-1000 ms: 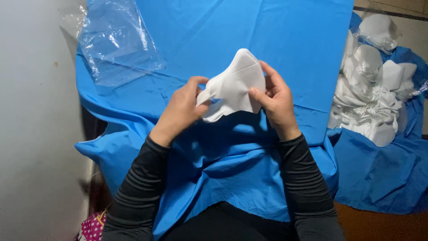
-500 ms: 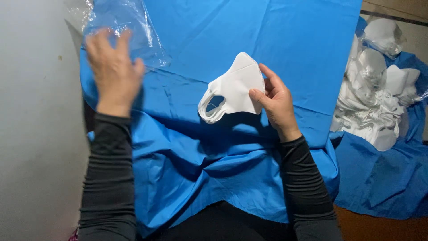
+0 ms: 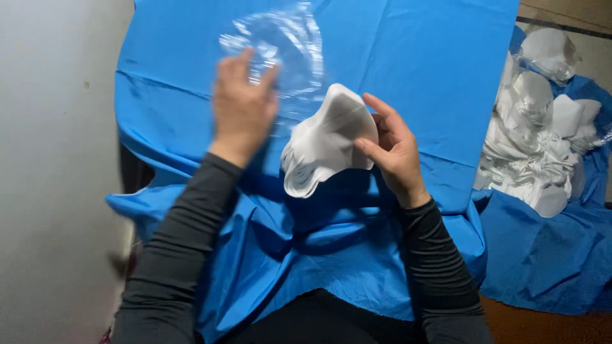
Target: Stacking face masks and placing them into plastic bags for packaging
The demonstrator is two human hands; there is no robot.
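My right hand [image 3: 393, 150] holds a white moulded face mask [image 3: 325, 141] by its right edge, lifted above the blue cloth [image 3: 414, 70] that covers my lap and the surface ahead. My left hand [image 3: 242, 108] grips a clear plastic bag [image 3: 290, 57] and holds it just left of the mask; the hand is motion-blurred. The bag's far end reaches toward the top of the view. Both forearms wear dark ribbed sleeves.
A heap of white masks [image 3: 542, 140], some in clear wrapping, lies on more blue cloth [image 3: 548, 261] at the right. A pale grey wall [image 3: 51, 159] fills the left side. Brown floor shows at the lower right.
My left hand let go of the mask, reached to the far left for the clear bag, and has now brought the bag in beside the mask. The right hand kept holding the mask.
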